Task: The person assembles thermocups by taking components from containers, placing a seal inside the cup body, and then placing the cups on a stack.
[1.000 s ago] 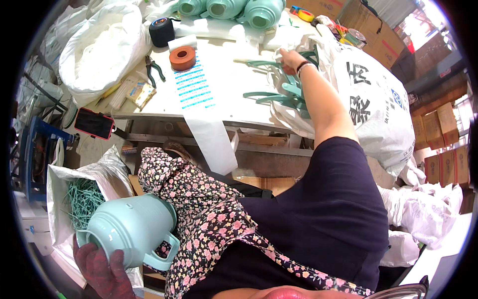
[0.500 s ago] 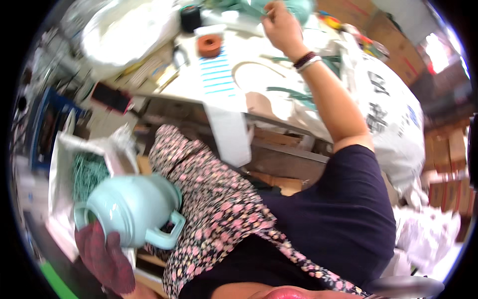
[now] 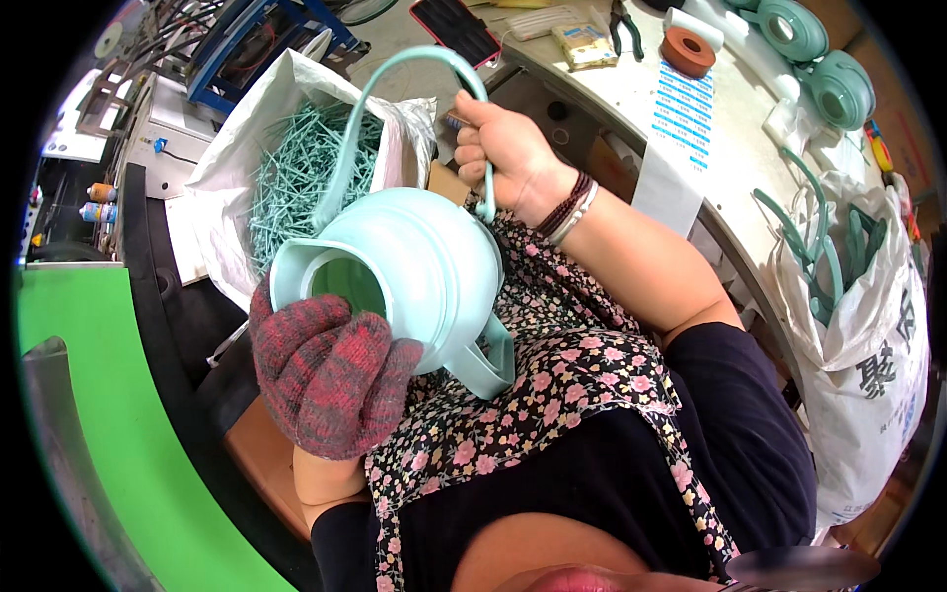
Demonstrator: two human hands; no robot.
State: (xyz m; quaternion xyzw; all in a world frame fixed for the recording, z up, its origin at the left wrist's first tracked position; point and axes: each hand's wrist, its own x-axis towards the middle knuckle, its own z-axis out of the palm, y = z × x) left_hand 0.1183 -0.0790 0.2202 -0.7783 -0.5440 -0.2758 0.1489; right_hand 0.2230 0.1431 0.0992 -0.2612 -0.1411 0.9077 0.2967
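My left hand (image 3: 335, 380), in a red and grey knitted glove, grips a pale teal plastic jug (image 3: 434, 261) by its rim, fingers curled at the wide mouth. The jug lies tilted against my apron, its mouth facing me and its fixed side handle (image 3: 483, 365) pointing down to the right. My bare right hand (image 3: 508, 153) is closed around one leg of a thin teal carrying handle (image 3: 419, 54). That handle arches over the jug, its two ends down at opposite sides of the body. Whether the ends are joined to it, I cannot tell.
Behind the jug stands a white sack (image 3: 222, 178) full of thin teal plastic pieces (image 3: 296, 183). A worktable (image 3: 740, 222) carries tape (image 3: 688, 51), pliers (image 3: 625, 30) and more teal jugs (image 3: 841, 89). At right, another sack (image 3: 868, 395) holds curved handles (image 3: 819, 247). A green surface (image 3: 109, 395) lies left.
My right hand has come back from the far side of the table with a carrying handle and brought it to the jug. The view has swung left; my left hand still holds the jug.
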